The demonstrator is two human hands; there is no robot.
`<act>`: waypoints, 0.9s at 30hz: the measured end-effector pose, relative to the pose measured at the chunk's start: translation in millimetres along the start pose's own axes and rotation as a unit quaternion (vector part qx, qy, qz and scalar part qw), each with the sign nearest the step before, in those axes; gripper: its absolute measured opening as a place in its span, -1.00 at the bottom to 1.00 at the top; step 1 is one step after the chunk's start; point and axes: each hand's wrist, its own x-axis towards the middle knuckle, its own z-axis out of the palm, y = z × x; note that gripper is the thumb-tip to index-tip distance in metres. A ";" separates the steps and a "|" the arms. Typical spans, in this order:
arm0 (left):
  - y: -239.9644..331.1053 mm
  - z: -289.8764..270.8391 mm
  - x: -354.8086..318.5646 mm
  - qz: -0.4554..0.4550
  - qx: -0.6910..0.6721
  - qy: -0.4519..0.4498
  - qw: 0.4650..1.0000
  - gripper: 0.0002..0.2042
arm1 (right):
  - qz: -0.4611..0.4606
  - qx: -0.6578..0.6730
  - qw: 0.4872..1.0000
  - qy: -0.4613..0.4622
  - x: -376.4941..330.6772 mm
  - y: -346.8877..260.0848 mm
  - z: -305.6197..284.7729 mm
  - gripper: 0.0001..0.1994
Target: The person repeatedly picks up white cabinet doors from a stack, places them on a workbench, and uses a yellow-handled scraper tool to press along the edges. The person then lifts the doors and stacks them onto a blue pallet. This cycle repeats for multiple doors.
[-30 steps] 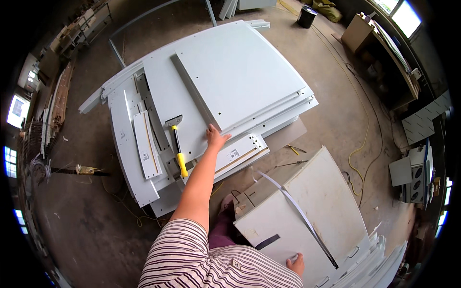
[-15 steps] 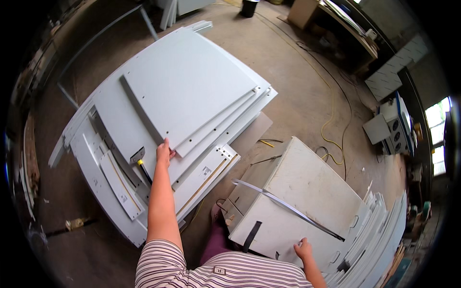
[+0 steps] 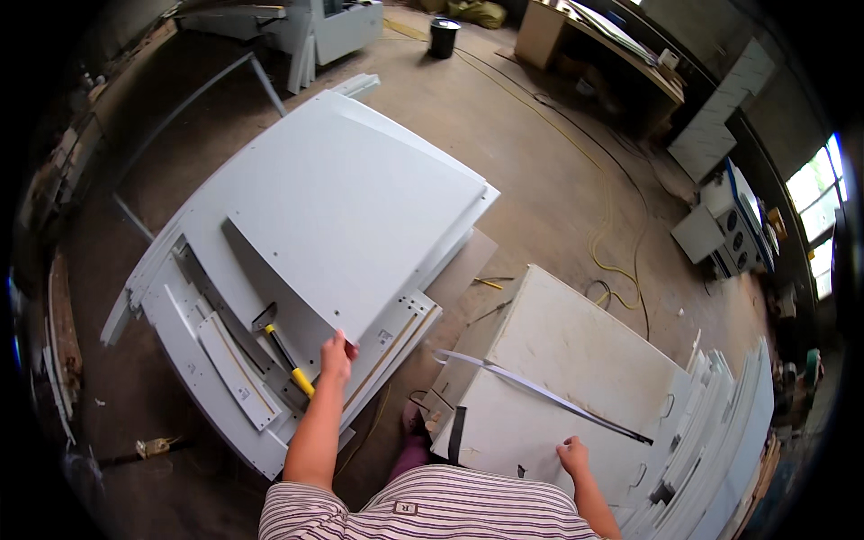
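While its near corner is pinched between the left hand's (image 3: 337,358) thumb and fingers, the panel (image 3: 360,198) lies over the stack (image 3: 160,319), at 11 o'clock from the wearer. The hold is made; the panel is not yet off the stack, and whether that corner is raised cannot be told. It is flat, pale grey and smooth, with small dark holes along its 8 o'clock side. At its 7 o'clock lies a tool (image 3: 290,360); at 4, a box (image 3: 585,351). The right hand (image 3: 573,457) is by the box, fingers curled; I cannot tell whether they grip anything.
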 end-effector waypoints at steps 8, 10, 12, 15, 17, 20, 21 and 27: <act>2.5 -67.8 -208.5 -0.084 0.025 -0.115 0.990 -0.67 | -0.248 0.145 0.942 0.175 88.2 -178.7 -86.9 -0.77; -2.4 -90.9 -247.9 -0.133 0.034 -0.095 0.986 -0.67 | -0.364 0.141 0.897 0.209 105.6 -254.2 -116.0 -0.81; -7.9 -109.8 -285.3 -0.156 0.018 -0.087 0.984 -0.68 | -0.432 0.140 0.856 0.248 129.8 -322.8 -126.4 -0.81; -2.5 -127.2 -326.3 -0.178 0.144 -0.095 0.969 -0.67 | -0.435 0.013 0.849 0.298 188.3 -379.0 -99.4 -0.65; -8.3 -146.4 -345.0 -0.167 0.254 -0.091 0.948 -0.64 | -0.314 -0.062 0.946 0.050 185.6 -408.2 -85.8 -0.36; -63.9 -206.5 -331.2 -0.148 0.287 -0.077 0.943 -0.47 | -0.258 -0.049 0.963 -0.068 200.3 -394.1 -43.8 -0.32; -64.7 -201.4 -332.8 -0.142 0.207 -0.040 0.967 -0.44 | -0.248 -0.035 0.965 -0.080 175.9 -392.1 -44.5 -0.32; -61.4 -184.2 -306.8 -0.043 0.039 0.230 0.971 -0.33 | -0.197 0.045 0.978 -0.052 102.2 -293.0 -27.0 -0.36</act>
